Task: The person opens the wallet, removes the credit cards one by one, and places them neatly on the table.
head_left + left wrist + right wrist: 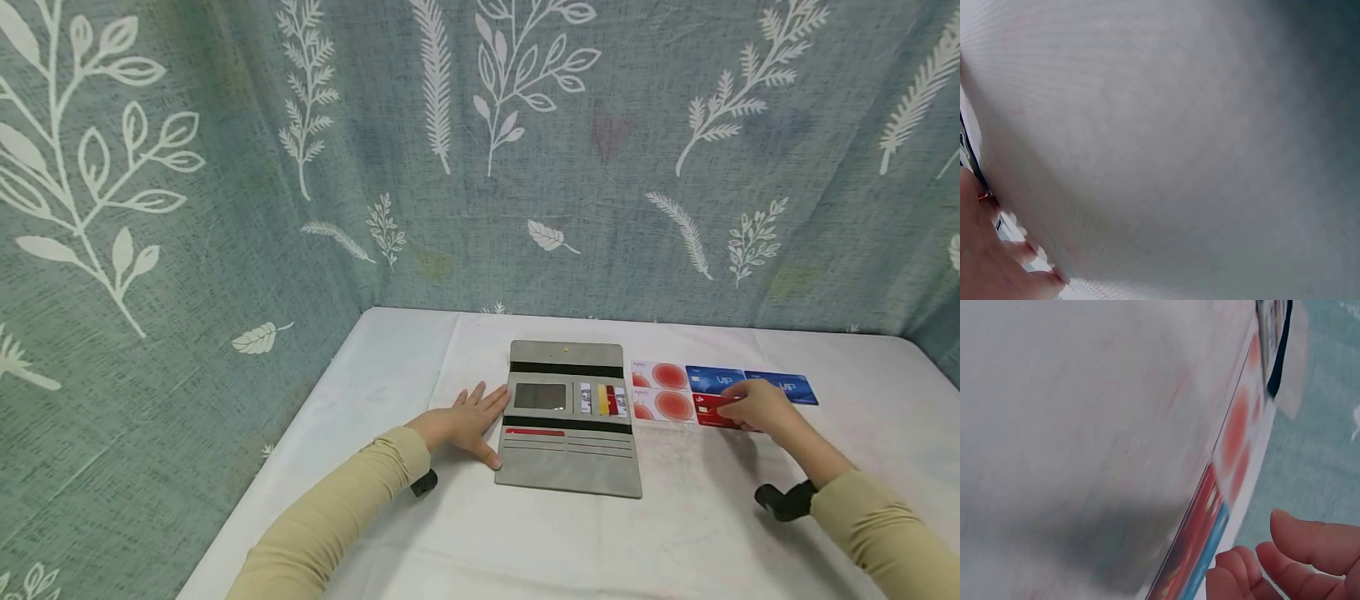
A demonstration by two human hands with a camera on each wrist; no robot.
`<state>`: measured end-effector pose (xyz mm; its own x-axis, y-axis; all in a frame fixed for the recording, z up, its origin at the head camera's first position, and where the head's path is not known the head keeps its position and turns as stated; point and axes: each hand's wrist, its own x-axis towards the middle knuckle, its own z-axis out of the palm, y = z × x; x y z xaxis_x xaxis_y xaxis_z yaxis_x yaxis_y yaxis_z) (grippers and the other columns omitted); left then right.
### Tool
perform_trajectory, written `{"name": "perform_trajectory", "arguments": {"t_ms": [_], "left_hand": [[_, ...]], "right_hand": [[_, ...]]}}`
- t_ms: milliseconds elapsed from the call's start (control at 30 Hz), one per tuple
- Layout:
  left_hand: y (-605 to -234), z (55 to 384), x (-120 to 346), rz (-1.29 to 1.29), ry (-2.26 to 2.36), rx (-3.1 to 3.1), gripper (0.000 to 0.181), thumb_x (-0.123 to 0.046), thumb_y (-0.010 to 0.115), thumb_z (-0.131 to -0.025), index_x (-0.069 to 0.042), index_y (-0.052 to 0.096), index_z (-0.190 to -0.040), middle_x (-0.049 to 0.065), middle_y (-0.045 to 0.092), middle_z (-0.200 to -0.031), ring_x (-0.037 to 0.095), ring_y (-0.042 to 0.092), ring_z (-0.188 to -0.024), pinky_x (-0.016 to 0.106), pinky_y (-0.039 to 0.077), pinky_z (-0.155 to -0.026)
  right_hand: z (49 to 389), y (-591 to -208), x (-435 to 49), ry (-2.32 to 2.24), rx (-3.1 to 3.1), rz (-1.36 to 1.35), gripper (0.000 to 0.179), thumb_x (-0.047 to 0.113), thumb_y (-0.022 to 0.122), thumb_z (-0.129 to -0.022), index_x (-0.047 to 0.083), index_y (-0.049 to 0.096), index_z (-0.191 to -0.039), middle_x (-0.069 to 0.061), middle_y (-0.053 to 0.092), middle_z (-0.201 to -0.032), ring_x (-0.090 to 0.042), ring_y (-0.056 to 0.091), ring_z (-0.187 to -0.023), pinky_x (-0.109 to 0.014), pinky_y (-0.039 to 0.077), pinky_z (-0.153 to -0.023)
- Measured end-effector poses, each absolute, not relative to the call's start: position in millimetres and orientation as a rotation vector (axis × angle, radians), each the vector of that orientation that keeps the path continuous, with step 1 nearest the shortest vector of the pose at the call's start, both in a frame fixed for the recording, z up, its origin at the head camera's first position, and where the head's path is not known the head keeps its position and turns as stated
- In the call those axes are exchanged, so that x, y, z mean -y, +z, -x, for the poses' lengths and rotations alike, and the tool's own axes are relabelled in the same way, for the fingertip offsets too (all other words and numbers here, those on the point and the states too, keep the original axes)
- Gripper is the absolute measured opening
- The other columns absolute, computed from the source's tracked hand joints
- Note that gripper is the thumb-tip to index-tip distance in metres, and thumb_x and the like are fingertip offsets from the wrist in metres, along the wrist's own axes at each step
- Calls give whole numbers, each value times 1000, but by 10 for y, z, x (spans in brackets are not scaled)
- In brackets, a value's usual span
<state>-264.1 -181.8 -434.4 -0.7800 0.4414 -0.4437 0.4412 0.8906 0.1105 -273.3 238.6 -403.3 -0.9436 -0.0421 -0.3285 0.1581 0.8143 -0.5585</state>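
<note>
A grey wallet [566, 477] lies unfolded on the white table. My left hand [472, 423] rests beside it with fingers spread, the fingertips and thumb right at its left edge. Colourful cards [611, 400] show in its middle section, and a red card edge [534, 432] peeks from a lower slot. My right hand [759, 407] is over a red card [712, 411], covering its right part. In the right wrist view, the thumb [1310, 544] and loosely bent fingers show nothing between them. Blue VIP cards [787, 386] lie just behind that hand.
White cards with red circles [669, 406] lie between the wallet and the red card. A leaf-patterned green curtain [525, 208] hangs behind and along the left of the white table [570, 550]. Black devices [783, 502] sit under both wrists.
</note>
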Motion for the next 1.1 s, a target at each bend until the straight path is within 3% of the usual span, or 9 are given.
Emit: {"name": "perform_trajectory", "arguments": {"t_ms": [333, 633, 1100], "left_hand": [[-4342, 2636, 1815, -627, 12, -2582, 117, -61, 68, -67, -12, 1, -148, 2, -6, -155, 35, -7, -139, 53, 2, -110], [-4354, 2648, 1810, -618, 3, -2580, 117, -61, 68, -66, -12, 1, -148, 1, -7, -155, 35, -8, -139, 53, 2, -111], [-4335, 2640, 1799, -620, -26, -2589, 116, -61, 68, -67, -13, 1, -148, 1, -5, -155, 35, -6, -140, 53, 3, -111]], "right_hand": [[2646, -4003, -1993, -966, -2624, 66, 35, 8, 64, -82, -14, 57, -109, -15, 58, -84, -17, 51, -68, -25, 50, -60], [2602, -4002, -1613, -1016, -2599, 124, 32, 7, 65, -82, -9, 60, -109, -19, 60, -95, -20, 52, -73, -26, 52, -64], [2503, -4093, -1041, -1049, -2543, 310, 20, 4, 68, -79, -2, 66, -98, -10, 62, -88, -17, 53, -69, -30, 54, -67]]}}
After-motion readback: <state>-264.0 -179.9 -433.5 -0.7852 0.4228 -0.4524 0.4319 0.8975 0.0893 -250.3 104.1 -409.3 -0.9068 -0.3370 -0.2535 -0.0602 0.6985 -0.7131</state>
